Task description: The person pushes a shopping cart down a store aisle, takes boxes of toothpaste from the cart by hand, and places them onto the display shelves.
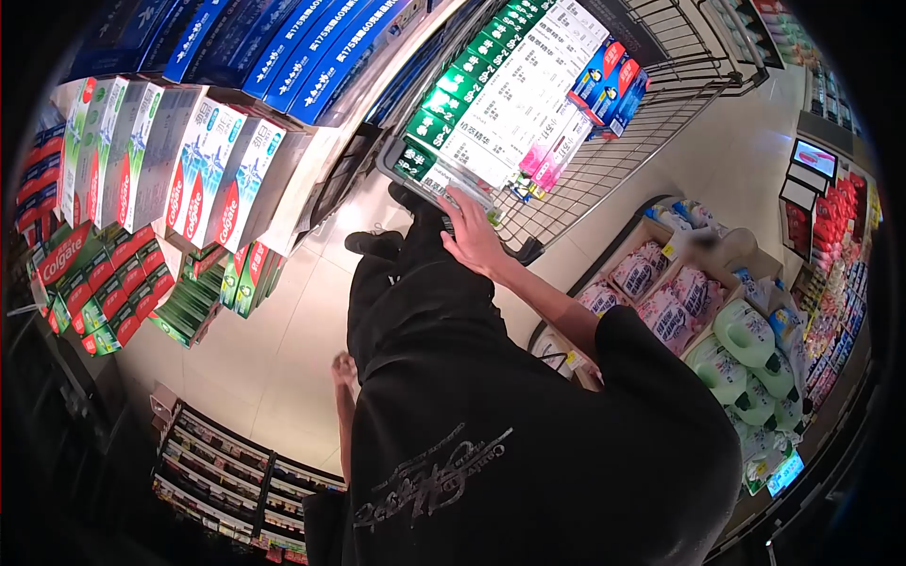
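My right hand (472, 236) is at the near end of a wire shopping cart (566, 203), its fingertips touching the grey handle bar (385, 162). Its fingers look stretched out, with the thumb apart. Green-and-white boxes (510, 90) fill much of the cart, in rows. On top of them are blue-and-red packs (609, 90) and a pink pack (547, 165). My left hand (345, 368) hangs low by my hip, away from the goods. It is small in view and partly hidden by my clothing, so its fingers are unclear.
Colgate toothpaste boxes (208, 170) and blue cartons (321, 61) are stacked at the left. On the right stand bins of pink packs (651, 283) and green bottles (750, 335). A shelf rack (217, 462) lies behind me, beyond the tiled floor (274, 349).
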Demonstrator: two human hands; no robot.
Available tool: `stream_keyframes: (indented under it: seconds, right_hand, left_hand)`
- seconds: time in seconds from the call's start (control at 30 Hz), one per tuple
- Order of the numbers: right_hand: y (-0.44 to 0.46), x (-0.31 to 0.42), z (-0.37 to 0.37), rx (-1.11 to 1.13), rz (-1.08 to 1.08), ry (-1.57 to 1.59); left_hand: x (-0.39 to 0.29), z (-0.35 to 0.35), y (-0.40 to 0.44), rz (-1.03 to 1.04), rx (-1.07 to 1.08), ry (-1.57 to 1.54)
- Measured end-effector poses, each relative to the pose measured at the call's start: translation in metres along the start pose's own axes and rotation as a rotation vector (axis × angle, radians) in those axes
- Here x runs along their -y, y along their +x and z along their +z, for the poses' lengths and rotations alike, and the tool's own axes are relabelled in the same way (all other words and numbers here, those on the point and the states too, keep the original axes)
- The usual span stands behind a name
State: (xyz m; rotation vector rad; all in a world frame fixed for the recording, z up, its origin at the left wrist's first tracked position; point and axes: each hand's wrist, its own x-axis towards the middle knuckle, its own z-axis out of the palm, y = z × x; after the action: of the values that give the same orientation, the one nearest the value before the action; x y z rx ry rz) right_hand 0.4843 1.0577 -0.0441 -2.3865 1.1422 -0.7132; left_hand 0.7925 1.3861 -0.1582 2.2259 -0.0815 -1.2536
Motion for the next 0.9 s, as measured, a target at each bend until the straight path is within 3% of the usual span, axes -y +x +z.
stream_keyframes:
  seconds: [0.07, 0.17, 0.27, 0.3, 0.5, 0.63, 0.73, 0.83, 0.9]
  right_hand:
    - [-0.01, -0.015, 0.004, 0.079, 0.062, -0.112]
    - [-0.006, -0.012, 0.011, 0.098, 0.138, -0.012]
    - [-0.005, -0.011, 0.013, 0.088, 0.188, -0.022]
    - [-0.004, -0.011, 0.013, 0.058, 0.214, -0.015]
    - [-0.011, -0.011, 0.014, 0.095, 0.263, -0.064]
    - [-0.012, -0.002, 0.013, 0.124, 0.339, -0.075]
    - [-0.018, -0.001, 0.015, 0.058, 0.282, -0.12]
    - [-0.024, -0.006, 0.027, -0.104, 0.071, -0.299]
    - [-0.024, -0.01, 0.034, -0.093, 0.089, -0.361]
  left_hand:
    - [0.021, -0.012, -0.015, -0.082, 0.034, 0.0]
    - [0.038, -0.019, -0.04, -0.206, 0.082, -0.013]
    - [0.045, -0.021, -0.012, -0.254, 0.111, -0.079]
    - [0.014, -0.012, -0.012, -0.178, 0.04, -0.091]
    - [-0.137, 0.018, -0.026, 0.384, 0.134, 0.0]
    - [-0.149, 0.028, -0.047, 0.554, 0.175, -0.029]
    - [-0.09, 0.025, -0.038, 0.477, 0.192, -0.028]
    - [0.021, 0.016, -0.015, 0.329, 0.194, -0.077]
    - [0.1, 0.01, -0.014, 0.154, 0.142, -0.051]
